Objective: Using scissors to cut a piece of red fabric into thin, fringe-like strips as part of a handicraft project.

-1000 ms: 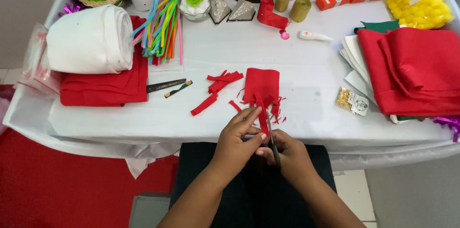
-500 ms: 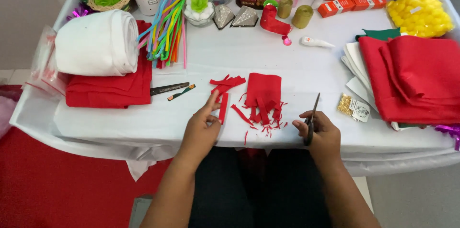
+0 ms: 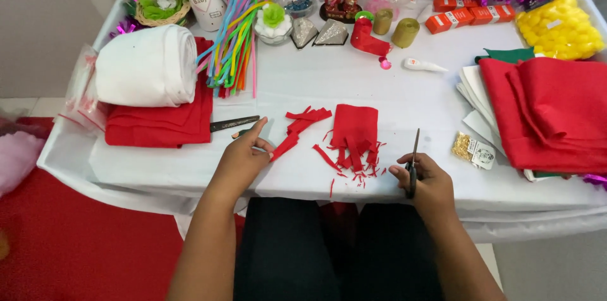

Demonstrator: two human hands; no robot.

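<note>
A red felt piece [image 3: 355, 129] with its near edge cut into fringe lies on the white table [image 3: 329, 79], with small red scraps scattered before it. To its left lie loose red felt strips [image 3: 298, 127]. My left hand [image 3: 243, 157] rests on the table and pinches the near end of one strip. My right hand [image 3: 425, 179] is near the table's front edge and holds scissors [image 3: 414, 155], blades closed and pointing away from me.
Folded red felt with a white fabric roll [image 3: 148, 73] lies at the left, a red felt stack [image 3: 550, 111] at the right. Coloured pipe cleaners [image 3: 232, 42], ribbon spools, small boxes, a yellow bag [image 3: 556, 26] and tinsel line the back. A dark pen [image 3: 234, 123] lies near my left hand.
A second ago both hands worked together at the fringe's near edge. They have since parted: the left went to the strips, the right moved right with the scissors.
</note>
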